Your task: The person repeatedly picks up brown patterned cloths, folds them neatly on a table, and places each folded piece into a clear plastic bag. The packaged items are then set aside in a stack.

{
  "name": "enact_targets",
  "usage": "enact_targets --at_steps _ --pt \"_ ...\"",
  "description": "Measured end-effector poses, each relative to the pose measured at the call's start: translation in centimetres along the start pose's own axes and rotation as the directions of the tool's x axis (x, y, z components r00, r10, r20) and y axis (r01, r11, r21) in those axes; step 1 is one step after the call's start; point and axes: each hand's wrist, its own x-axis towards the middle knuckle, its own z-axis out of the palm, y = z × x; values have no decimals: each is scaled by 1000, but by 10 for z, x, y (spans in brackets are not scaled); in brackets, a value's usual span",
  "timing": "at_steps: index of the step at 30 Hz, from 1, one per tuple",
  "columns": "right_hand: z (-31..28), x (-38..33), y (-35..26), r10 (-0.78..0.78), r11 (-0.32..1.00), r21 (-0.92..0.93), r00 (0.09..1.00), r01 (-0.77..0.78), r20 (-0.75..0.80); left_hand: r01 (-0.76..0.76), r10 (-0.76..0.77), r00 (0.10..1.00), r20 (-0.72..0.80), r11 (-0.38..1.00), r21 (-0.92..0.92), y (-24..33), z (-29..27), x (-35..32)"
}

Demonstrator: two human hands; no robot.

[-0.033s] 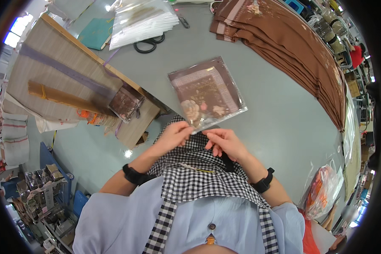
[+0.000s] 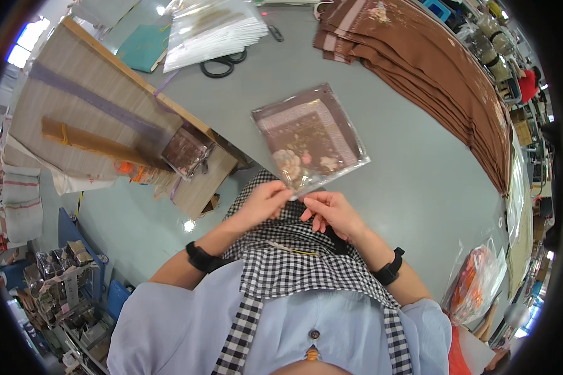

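A clear plastic bag (image 2: 309,140) holding a folded brown cloth with flower embroidery lies flat on the grey table (image 2: 394,169). My left hand (image 2: 266,203) pinches the bag's near edge at its left part. My right hand (image 2: 331,212) sits beside it, fingers curled on the same near edge. Both hands are just above my checked apron (image 2: 294,262), and each wrist wears a black band.
A long stack of folded brown cloths (image 2: 431,69) runs along the far right. A pile of clear bags (image 2: 213,28) and black scissors (image 2: 222,65) lie at the far side. A wooden board (image 2: 100,112) with a small brown box (image 2: 186,151) stands left. An orange packet (image 2: 475,281) lies at the right.
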Motion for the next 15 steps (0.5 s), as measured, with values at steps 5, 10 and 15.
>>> enact_targets --at_steps 5,10,15 --pt "19 15 13 73 993 107 940 -39 -334 -253 278 953 -121 950 184 -23 15 17" --pt "-2 12 4 11 981 178 897 75 -441 -182 186 980 -64 981 63 -1 0 9" --pt "-43 -17 -21 -48 979 -199 887 -50 -459 22 -30 984 -175 999 -50 -7 -60 -7"
